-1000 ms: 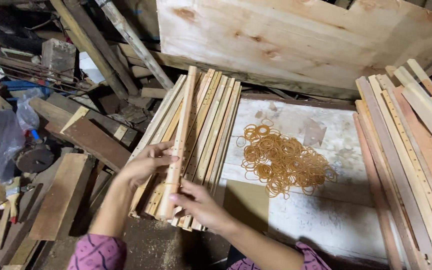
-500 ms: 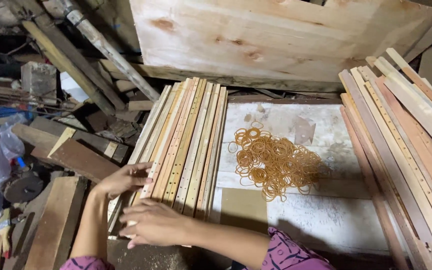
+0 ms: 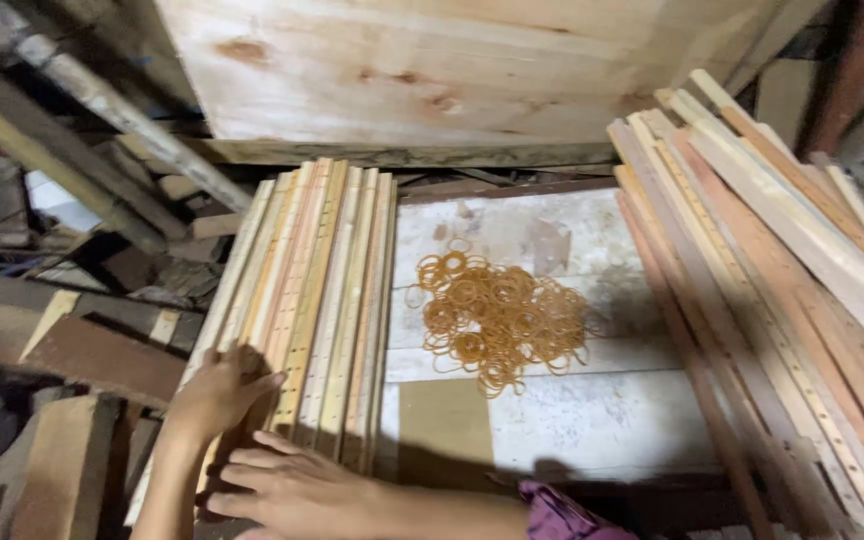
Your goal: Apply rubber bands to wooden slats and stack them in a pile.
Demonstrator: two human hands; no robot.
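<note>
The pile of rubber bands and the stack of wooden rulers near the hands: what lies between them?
Only a bare strip of the white board separates rubber bands from rulers, per the head view.

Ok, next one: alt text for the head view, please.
Two bare hands press on the near end of a bundle of wooden slats, the left hand at its edge and the right hand across the ends. A pile of rubber bands lies beside it on a white board, with more slats stacked at the right.

Pale, matt wooden slats (image 3: 322, 310) beside glossy rubber bands (image 3: 497, 320) on rough, chalky board (image 3: 602, 420).
</note>
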